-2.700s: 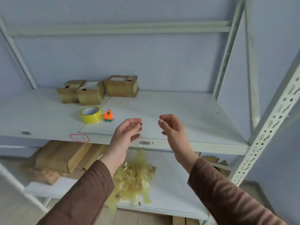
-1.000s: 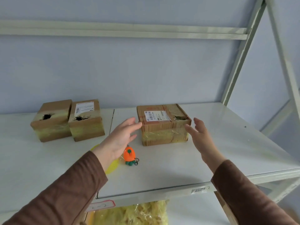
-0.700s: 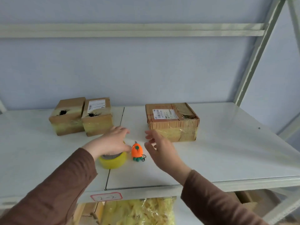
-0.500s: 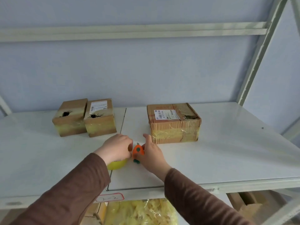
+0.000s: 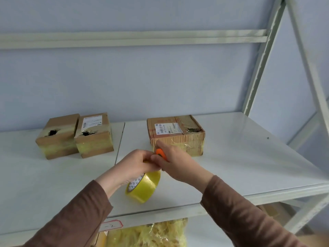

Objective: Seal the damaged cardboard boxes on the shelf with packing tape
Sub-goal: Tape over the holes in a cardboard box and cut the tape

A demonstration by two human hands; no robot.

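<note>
My left hand [image 5: 132, 165] grips a yellow roll of packing tape [image 5: 144, 187], lifted and tilted above the white shelf board [image 5: 240, 157]. My right hand [image 5: 175, 163] holds a small orange cutter [image 5: 161, 153] against the roll's top. Behind the hands a wide cardboard box [image 5: 175, 133] with a label has a torn right top corner. At the back left stand two smaller boxes side by side, the left one [image 5: 57, 137] and the right one [image 5: 94, 135], each with a dark hole in its top front edge.
Grey shelf uprights [image 5: 258, 68] rise at the right and a crossbeam [image 5: 133, 39] runs above. On the lower shelf lies a heap of crumpled yellow tape [image 5: 154, 234]. A red-framed tag [image 5: 111, 226] sits on the shelf's front edge.
My hands left the wide box and went down to the tape roll and cutter. The left hand has lifted the roll off the shelf; the right hand has picked up the orange cutter.
</note>
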